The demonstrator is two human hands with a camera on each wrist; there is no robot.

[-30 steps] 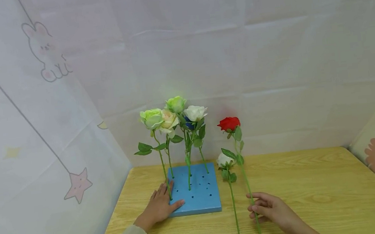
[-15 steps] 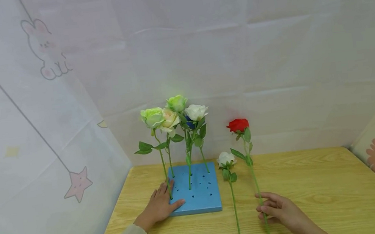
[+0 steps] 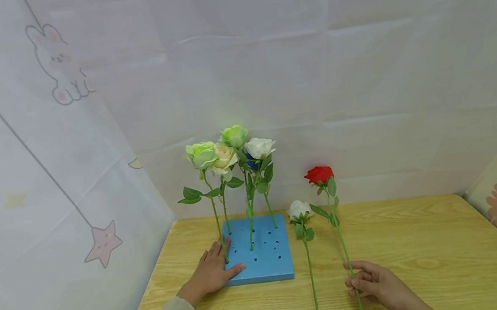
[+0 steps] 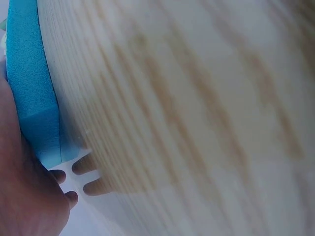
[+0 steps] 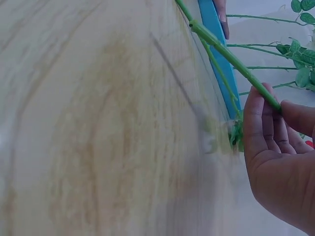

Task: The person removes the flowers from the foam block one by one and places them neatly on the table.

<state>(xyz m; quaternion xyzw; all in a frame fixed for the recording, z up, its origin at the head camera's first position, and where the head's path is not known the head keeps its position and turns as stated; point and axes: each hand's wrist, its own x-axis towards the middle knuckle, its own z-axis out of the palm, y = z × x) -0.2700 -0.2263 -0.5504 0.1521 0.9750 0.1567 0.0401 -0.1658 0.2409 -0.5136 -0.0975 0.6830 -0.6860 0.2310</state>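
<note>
In the head view my right hand pinches the green stem of a red artificial rose between thumb and fingers. The bloom points away, toward the back of the table. The right wrist view shows the stem slanting up past the fingertips, raised over the wood. My left hand lies flat with fingers spread, on the left edge of a blue foam board full of small holes. To the right of the board a white rose lies on the table, its stem toward me.
Several roses stand upright in the board: light green ones, a cream one, a white one and a dark blue one partly hidden. Behind the wooden table hangs a pale cloth backdrop.
My right hand has moved right with the red rose, then a little down toward me, and the bloom sits lower. The left hand stays on the board.
</note>
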